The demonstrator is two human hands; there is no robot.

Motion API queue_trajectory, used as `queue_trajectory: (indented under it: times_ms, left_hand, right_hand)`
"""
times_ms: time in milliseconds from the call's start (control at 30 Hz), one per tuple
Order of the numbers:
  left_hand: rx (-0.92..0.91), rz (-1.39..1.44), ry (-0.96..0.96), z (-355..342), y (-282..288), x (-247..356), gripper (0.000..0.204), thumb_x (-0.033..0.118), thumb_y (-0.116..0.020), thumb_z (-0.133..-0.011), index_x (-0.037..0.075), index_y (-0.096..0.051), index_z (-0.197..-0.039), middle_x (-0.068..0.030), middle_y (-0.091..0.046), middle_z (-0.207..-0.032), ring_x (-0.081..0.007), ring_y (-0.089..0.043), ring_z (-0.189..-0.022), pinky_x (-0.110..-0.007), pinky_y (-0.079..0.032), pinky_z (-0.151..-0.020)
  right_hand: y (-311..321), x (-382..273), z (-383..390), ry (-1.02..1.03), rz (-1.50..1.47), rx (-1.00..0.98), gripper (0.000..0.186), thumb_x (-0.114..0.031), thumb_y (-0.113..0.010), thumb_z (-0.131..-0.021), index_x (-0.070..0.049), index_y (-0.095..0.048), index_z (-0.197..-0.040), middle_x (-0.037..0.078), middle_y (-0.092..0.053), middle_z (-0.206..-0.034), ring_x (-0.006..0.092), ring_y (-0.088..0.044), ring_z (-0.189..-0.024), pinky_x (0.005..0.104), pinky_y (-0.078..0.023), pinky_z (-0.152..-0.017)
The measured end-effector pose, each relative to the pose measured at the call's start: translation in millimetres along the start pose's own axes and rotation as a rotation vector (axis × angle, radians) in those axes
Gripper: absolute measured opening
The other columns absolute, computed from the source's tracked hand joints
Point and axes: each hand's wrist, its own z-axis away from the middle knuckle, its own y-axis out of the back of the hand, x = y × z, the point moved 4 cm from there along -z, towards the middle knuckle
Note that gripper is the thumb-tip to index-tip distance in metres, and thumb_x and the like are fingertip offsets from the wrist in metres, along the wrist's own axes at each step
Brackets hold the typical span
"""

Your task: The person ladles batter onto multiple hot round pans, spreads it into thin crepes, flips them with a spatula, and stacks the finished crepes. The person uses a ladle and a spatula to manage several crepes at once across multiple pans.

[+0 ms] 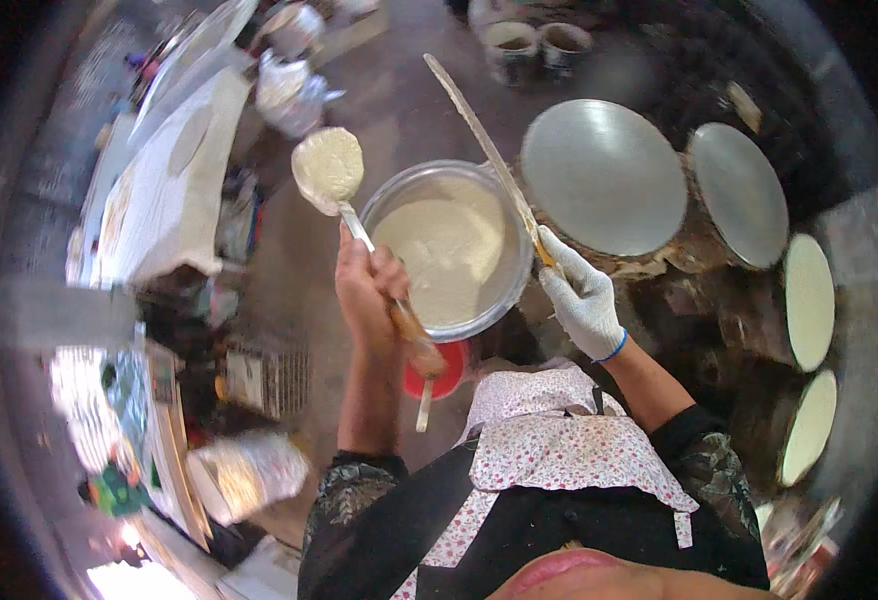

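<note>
A: Left hand [367,285] logged?

B: Bare; fingers clenched around the wooden-handled ladle [356,224]. Its bowl is raised at the basin's upper left, coated and filled with pale batter.

A: Right?

B: Right hand [581,297], in a white glove edged with blue. A long flat stick [499,165] is gripped near its lower end by the fingers; the far end is pointed up and left, smeared in places.

A: Basin [516,270]?

B: Set between the hands, over a red bucket [449,367] that is partly hidden. Pale batter [434,245] is held inside. Its upper right rim is crossed by the stick.

A: Right side?

B: A large grey disc [604,178] is seen just beside the basin, a second grey disc [741,195] next to it. Farther right, two discs, one upper [809,303], one lower [808,428], are covered in something pale.

A: Left side?

B: A cloth-covered desk [164,215], well apart; a plastic bag [291,97] is seen near its upper end. Contents can't be told.
</note>
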Motion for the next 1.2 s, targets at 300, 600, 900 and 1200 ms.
queue_trajectory:
  times_ms: [300, 600, 900, 1200]
  left_hand:
    - [-0.275, 0.765, 0.959, -82, -116, -173, 0.026, 0.017, -0.038, -0.115, 0.007, -0.045, -0.092, 0.0004, -0.043, -0.073, -0.0092, -0.045, -0.056, -0.027, -0.045, -0.050]
    - [-0.270, -0.468, 0.496, -86, -153, -388, 0.039, 0.020, -0.045, -0.114, 0.008, -0.054, -0.150, -0.0003, -0.050, -0.071, -0.0118, -0.047, -0.054, -0.028, -0.046, -0.052]
    - [-0.440, -1.903, -0.578, -112, -127, -448, 0.054, 0.019, -0.056, -0.104, 0.022, -0.050, -0.158, -0.0166, -0.072, -0.084, -0.0386, -0.070, -0.076, -0.053, -0.055, -0.070]
    - [-0.492, -1.848, -0.639, -219, -125, -427, 0.051, 0.018, -0.053, -0.104, 0.017, -0.052, -0.155, -0.0187, -0.070, -0.085, -0.0369, -0.070, -0.074, -0.053, -0.055, -0.071]
  right_hand:
    - [175, 12, 41, -0.155, -0.021, 0.403, 0.064, -0.005, -0.066, -0.099, 0.000, -0.045, -0.159, 0.011, -0.058, -0.153, 0.0142, -0.053, -0.137, 0.0281, -0.040, -0.115]
    - [330, 69, 86, -0.561, -0.043, 0.472, 0.069, -0.007, -0.053, -0.096, -0.018, -0.042, -0.163, 0.001, -0.057, -0.075, 0.0089, -0.047, -0.048, 0.0274, -0.044, -0.044]
    - [357, 142, 90, -0.490, 0.283, 0.415, 0.066, -0.007, -0.057, -0.092, -0.013, -0.051, -0.158, 0.009, -0.069, -0.093, 0.0119, -0.058, -0.069, 0.0276, -0.050, -0.064]
    - [264, 166, 73, -0.601, 0.406, 0.568, 0.055, -0.018, -0.063, -0.105, -0.008, -0.048, -0.157, 0.022, -0.065, -0.143, 0.0245, -0.068, -0.127, 0.0325, -0.051, -0.104]
